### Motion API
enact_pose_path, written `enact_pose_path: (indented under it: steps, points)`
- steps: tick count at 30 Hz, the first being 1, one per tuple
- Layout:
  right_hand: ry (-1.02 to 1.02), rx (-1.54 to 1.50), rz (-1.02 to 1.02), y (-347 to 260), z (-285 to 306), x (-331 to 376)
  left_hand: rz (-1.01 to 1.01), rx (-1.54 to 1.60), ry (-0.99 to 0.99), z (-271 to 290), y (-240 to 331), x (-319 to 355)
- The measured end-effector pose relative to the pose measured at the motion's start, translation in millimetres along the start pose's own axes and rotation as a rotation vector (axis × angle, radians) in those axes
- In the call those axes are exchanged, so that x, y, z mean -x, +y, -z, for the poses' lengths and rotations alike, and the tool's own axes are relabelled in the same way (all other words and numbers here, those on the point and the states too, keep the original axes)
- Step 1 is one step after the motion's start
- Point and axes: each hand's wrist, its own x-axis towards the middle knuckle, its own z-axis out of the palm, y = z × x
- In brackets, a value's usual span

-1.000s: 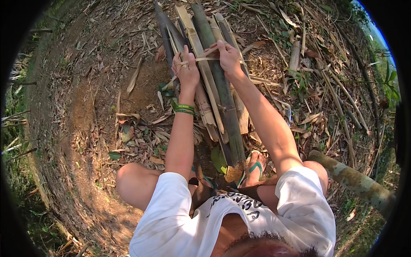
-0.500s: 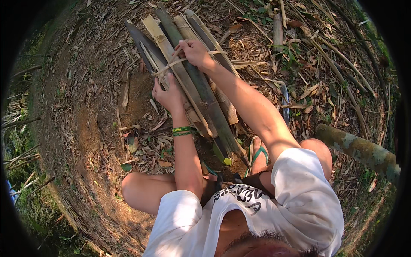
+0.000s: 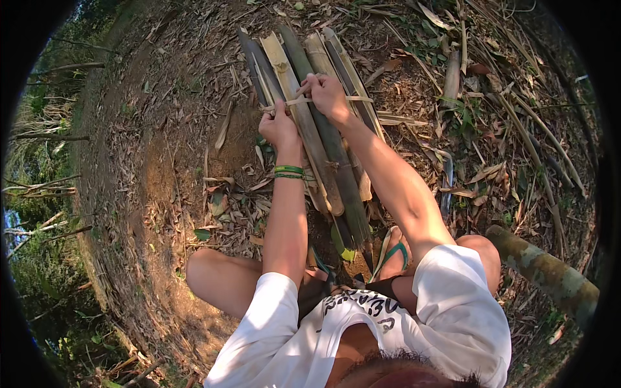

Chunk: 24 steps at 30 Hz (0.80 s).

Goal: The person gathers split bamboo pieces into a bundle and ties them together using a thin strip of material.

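A bundle of split bamboo slats (image 3: 304, 97) lies on the ground ahead of me, green and pale strips side by side. A thin pale bamboo strip (image 3: 354, 99) runs across the bundle. My left hand (image 3: 279, 127) grips one end of that strip at the bundle's left side; a green band sits on its wrist. My right hand (image 3: 326, 95) pinches the strip near the middle of the bundle. I am squatting, with my knees at either side and a green sandal (image 3: 394, 249) under the slats' near ends.
Dry leaves and bare earth cover the ground. A thick mossy bamboo pole (image 3: 543, 271) lies at the lower right. Loose bamboo stalks and sheaths (image 3: 453, 71) are scattered at the upper right. A blade-like tool (image 3: 447, 187) lies right of my arm.
Both hands have stayed on the strip across the slats; my left hand has shifted a little along the bundle's left edge. The view has swung, so the bundle sits differently in the picture.
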Motion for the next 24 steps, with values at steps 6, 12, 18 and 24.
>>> enact_pose_path:
  steps: [6, 12, 18, 24]
  points:
    - [0.028, 0.266, 0.197, -85.9, 3.4, -7.5, -0.310, -0.189, -0.111, -22.0, 41.6, 6.8]
    - [0.056, 0.268, 0.154, -57.1, 94.6, -58.2, -0.295, -0.234, -0.199, -50.5, 24.7, 18.1]
    - [0.031, -0.117, -0.087, -2.5, 72.9, -11.5, -0.089, -0.151, -0.096, -25.6, 1.5, -43.9]
    - [-0.073, -0.372, -0.264, 16.6, 55.5, -21.0, -0.151, -0.125, -0.104, -5.6, -8.4, -62.7]
